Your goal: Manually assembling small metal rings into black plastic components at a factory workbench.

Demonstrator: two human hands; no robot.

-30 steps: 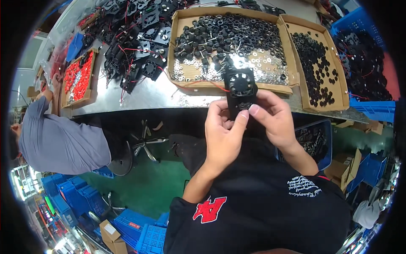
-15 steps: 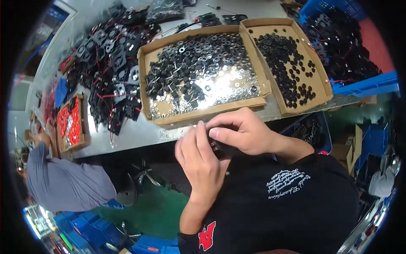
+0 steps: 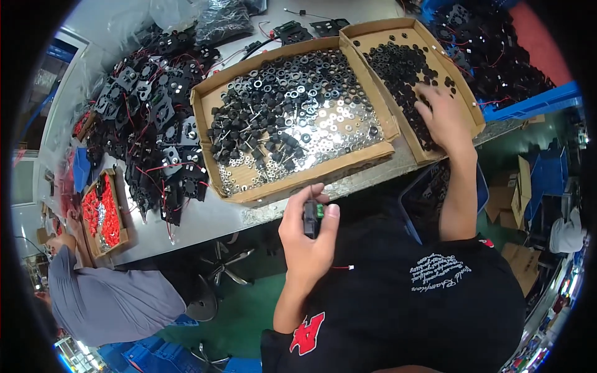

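Note:
My left hand [image 3: 306,242] is in front of the table edge, its fingers and thumb closed around a small black plastic part [image 3: 310,219] with a green piece on one side. A thin red wire with a white plug sticks out beside that hand, against the shirt. My right hand [image 3: 446,119] reaches into the narrow cardboard tray [image 3: 467,99] on the right, thumb and fingers apart, over small round black pieces [image 3: 398,62]. Its fingertips are close to the pieces; whether they touch any I cannot tell.
The wide cardboard tray [image 3: 298,176] holds washers, nuts and black-headed screws. Black wired assemblies [image 3: 152,112] are heaped on the left, more in a blue crate [image 3: 538,102] on the right. A person in a grey sleeve [image 3: 118,298] sits left, by a box of red pieces [image 3: 102,211].
Both hands were together at the black part. My right hand has let go and moved far right into the narrow tray; the left keeps the part, now showing its green piece.

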